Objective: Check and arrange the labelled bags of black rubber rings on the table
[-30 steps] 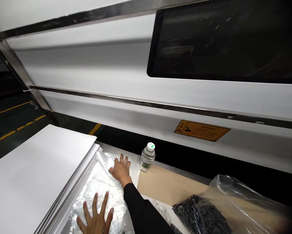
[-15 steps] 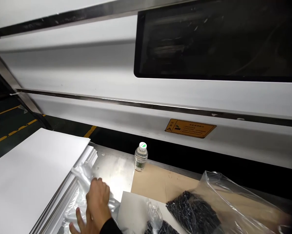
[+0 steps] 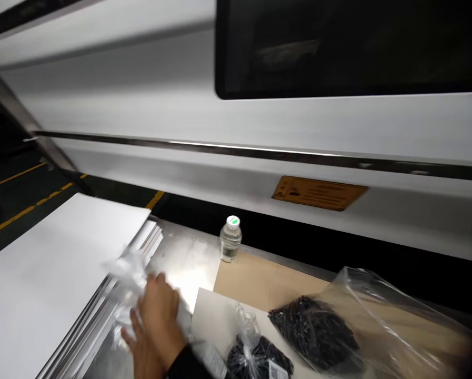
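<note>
A stack of sheets (image 3: 62,258) lies on the left of the table (image 3: 184,247). Right of its edge are the hands, the right hand (image 3: 160,313) partly in front of the left hand (image 3: 144,350), with plastic film (image 3: 127,273) reaching from them towards the stack. Farther back, a bottle (image 3: 230,239) stands at the rear-left corner of the cardboard (image 3: 255,273). Nearer, a board (image 3: 210,316) carries a tied bag (image 3: 259,358); a second bag (image 3: 318,334) lies to its right. Behind the table, a panel (image 3: 149,100) holds a label (image 3: 320,193) below a window (image 3: 350,47).
</note>
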The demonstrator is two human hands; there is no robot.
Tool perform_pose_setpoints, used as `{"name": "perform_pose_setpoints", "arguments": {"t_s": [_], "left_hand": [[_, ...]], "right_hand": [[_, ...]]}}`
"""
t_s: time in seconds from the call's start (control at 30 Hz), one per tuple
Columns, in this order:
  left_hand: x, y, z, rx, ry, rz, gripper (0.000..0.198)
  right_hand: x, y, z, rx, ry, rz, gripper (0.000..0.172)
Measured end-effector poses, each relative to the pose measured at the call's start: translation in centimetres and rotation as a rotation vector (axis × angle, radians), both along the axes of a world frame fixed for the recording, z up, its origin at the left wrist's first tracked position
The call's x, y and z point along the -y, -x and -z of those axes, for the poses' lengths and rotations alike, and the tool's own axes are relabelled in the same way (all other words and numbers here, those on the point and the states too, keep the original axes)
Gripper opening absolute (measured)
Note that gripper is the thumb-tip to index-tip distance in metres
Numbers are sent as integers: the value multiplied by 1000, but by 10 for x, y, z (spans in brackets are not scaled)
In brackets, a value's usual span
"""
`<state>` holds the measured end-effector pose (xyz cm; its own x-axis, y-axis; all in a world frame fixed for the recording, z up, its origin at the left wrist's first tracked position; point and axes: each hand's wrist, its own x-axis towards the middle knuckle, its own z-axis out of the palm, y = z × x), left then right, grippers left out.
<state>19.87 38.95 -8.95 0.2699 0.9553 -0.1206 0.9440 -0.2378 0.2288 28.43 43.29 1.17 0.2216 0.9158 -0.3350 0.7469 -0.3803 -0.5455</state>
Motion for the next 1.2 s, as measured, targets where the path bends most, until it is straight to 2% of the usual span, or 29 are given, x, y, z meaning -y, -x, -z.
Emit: {"name": "perform_pose_setpoints", "arguments": {"t_s": [0.07, 0.17, 0.23, 0.3, 0.37, 0.43, 0.5, 0.57, 0.6, 0.7, 0.77, 0.87, 0.93, 1.0, 1.1, 1.13, 1.2], "left_hand": [[12, 1, 12, -26, -55, -64, 46], [18, 8, 23, -35, -124, -86, 51], [16, 13, 25, -21, -131, -88, 51], [14, 15, 26, 9, -116, -94, 51], [11, 17, 25, 50, -102, -92, 52], [10, 20, 22, 101, -88, -96, 52], [10, 25, 18, 163, -64, -111, 54], [11, 31, 13, 227, -33, -128, 57], [12, 34, 10, 254, -20, -129, 57], [17, 44, -1, 327, 15, -94, 57], [18, 51, -11, 379, 31, -82, 56], [20, 62, -30, 455, 35, -126, 51], [26, 72, -42, 549, 91, -142, 49], [40, 82, -51, 685, 235, -170, 51], [83, 95, -54, 725, 439, -206, 55], [102, 97, -52, 679, 481, -218, 58], [137, 99, -46, 519, 518, -220, 72]], "right_hand": [[-26, -29, 3, 81, -34, 78, 28], [-60, -67, 21, 184, -65, 95, 31], [-70, -82, 35, 244, -58, 110, 32], [-68, -87, 45, 313, -67, 153, 37], [-59, -83, 50, 385, -113, 205, 46], [-47, -71, 56, 420, -238, 173, 49], [-34, -58, 68, 392, -332, 12, 49], [-24, -47, 84, 345, -292, -155, 46], [-22, -43, 91, 339, -241, -190, 45], [-20, -31, 102, 369, -206, -149, 45], [-17, -26, 92, 384, -251, -108, 45], [11, -27, 58, 322, -302, 0, 50], [48, -32, 32, 176, -329, 39, 48], [96, -33, 12, 5, -259, -7, 52], [162, -25, 5, -20, 5, -90, 83], [178, -21, 8, 12, 41, -106, 85], [194, -14, 16, 40, -2, -99, 71]]}}
